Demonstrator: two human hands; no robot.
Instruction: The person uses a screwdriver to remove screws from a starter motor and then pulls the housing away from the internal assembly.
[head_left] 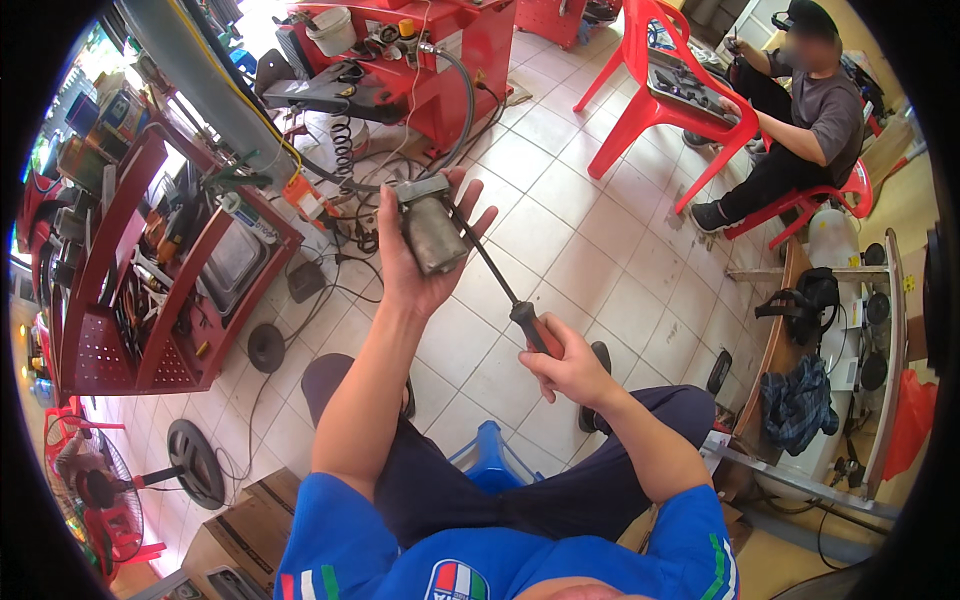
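In my left hand rests a small cylindrical metal motor with a grey end piece, its fingers and thumb wrapped about the body. My right hand grips a screwdriver by its black and red handle. The long dark shaft slants up and left, and its tip reaches the upper side of the motor near my left fingers. Exactly where the tip sits is hidden there.
A red tool cart full of hand tools stands at the left. Beyond is a red machine with hoses and cables on the tiled floor. At the far right a seated person works beside a red chair. A fan stands lower left.
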